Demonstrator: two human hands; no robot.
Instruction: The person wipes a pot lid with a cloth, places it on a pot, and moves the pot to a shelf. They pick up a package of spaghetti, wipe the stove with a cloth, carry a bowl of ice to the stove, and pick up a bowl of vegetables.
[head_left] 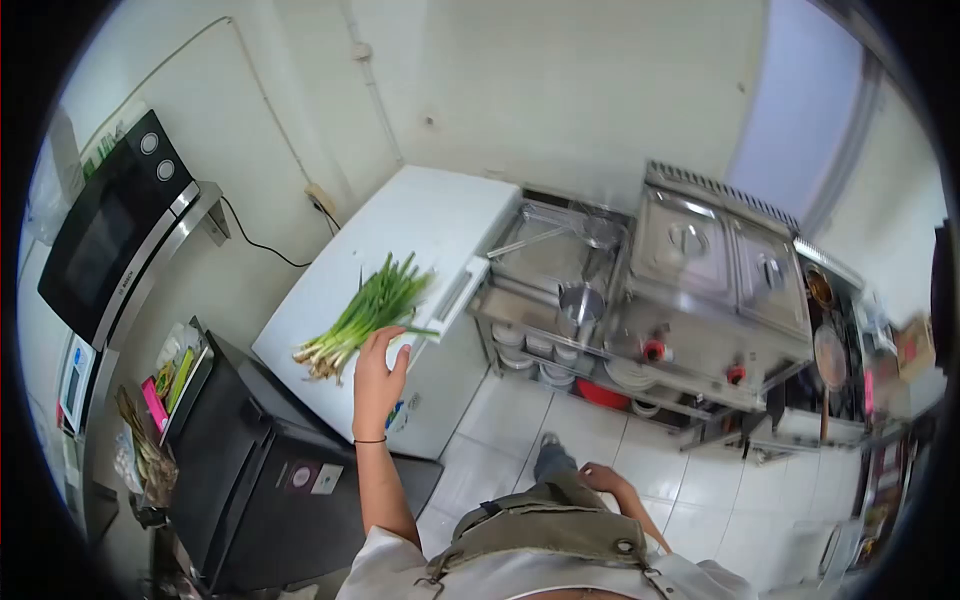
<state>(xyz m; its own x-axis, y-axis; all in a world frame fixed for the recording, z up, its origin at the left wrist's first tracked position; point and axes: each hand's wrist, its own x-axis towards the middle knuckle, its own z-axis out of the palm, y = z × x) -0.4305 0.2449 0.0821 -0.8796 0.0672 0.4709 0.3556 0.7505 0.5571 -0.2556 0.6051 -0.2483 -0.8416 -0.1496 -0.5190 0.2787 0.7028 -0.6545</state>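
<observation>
A bunch of green onions (pixel 362 315) lies on the lid of a white chest freezer (pixel 420 220), roots toward the near left edge. My left hand (pixel 378 375) reaches out to the bunch; its fingertips touch the stalks near the freezer's front edge, and whether the fingers are closed around them is hard to tell. My right hand (pixel 598 478) hangs low by my hip against my apron, fingers curled, holding nothing that I can see.
A black small fridge (pixel 250 460) stands left of the freezer. A microwave (pixel 110 230) sits on a wall shelf. A steel counter (pixel 650 290) with lidded pans, bowls and plates underneath stands to the right. The floor is white tile.
</observation>
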